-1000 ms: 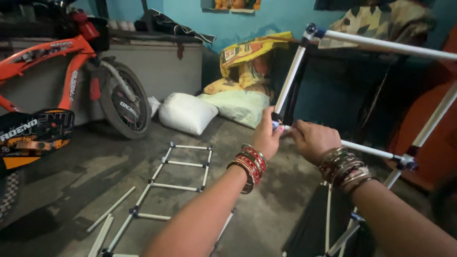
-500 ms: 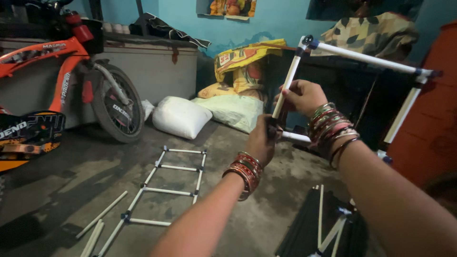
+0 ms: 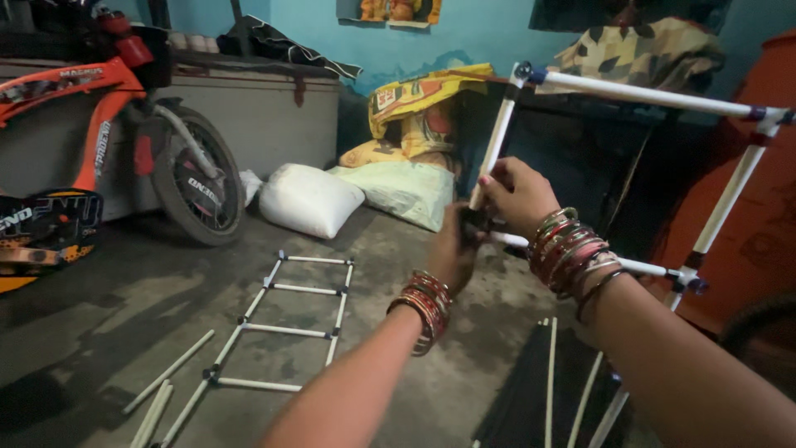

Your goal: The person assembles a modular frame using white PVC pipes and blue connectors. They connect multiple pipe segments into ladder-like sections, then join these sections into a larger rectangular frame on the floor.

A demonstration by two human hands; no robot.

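A rectangular frame of white tubes [image 3: 647, 94] joined by dark corner connectors stands upright in front of me. My right hand [image 3: 516, 196] grips the lower end of its left upright tube [image 3: 494, 149], just above the bottom-left corner joint. My left hand [image 3: 456, 249] closes on that joint from below, where the bottom tube [image 3: 638, 266] meets it. Both wrists carry stacked bangles. A ladder-shaped section of white tubes [image 3: 286, 311] lies flat on the concrete floor to the left.
Loose white tubes [image 3: 166, 377] lie at the lower left, more [image 3: 551, 382] stand below the frame on a dark sheet. An orange bicycle [image 3: 108, 133] leans at the left. White and yellow sacks [image 3: 311, 199] sit by the blue wall. An orange object [image 3: 767, 216] stands at the right.
My right hand has moved from the bottom tube up onto the left upright near the corner joint. The frame now sits more to the right in view, and my left hand stays at the joint.
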